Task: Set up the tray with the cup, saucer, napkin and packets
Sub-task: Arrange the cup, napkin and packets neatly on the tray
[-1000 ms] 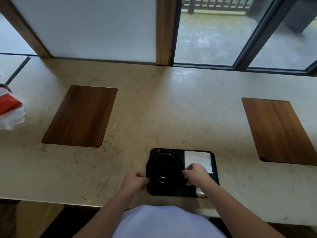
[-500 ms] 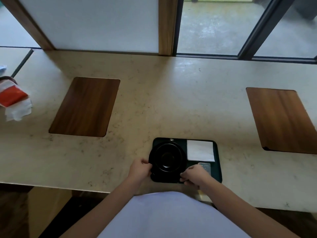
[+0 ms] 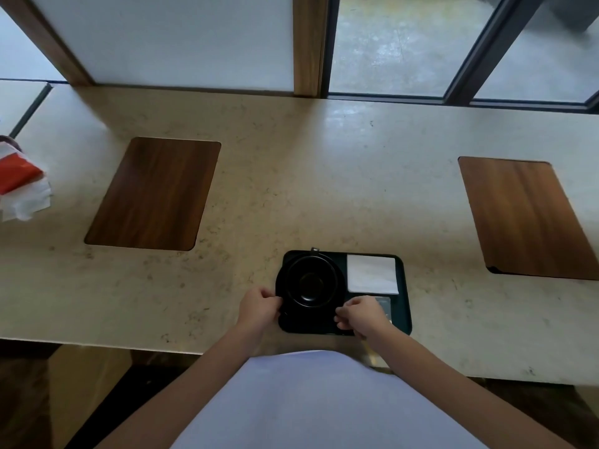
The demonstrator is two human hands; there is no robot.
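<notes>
A dark tray (image 3: 404, 306) lies near the counter's front edge. On its left half stands a black cup (image 3: 311, 282) on a black saucer (image 3: 282, 283). A folded white napkin (image 3: 372, 274) lies on the tray's far right part, and a grey packet (image 3: 385, 304) lies just below it, partly hidden. My left hand (image 3: 259, 303) grips the saucer's left rim. My right hand (image 3: 359, 314) pinches the saucer's front right rim, over the tray.
Two wooden inlays are set in the beige counter, one at the left (image 3: 152, 194) and one at the right (image 3: 525, 218). A red and white packet with tissues (image 3: 19, 186) lies at the far left. Windows stand behind the counter.
My right hand has moved from the napkin's front edge down to the saucer's front right rim, uncovering the grey packet. My left hand has stayed on the saucer's left rim.
</notes>
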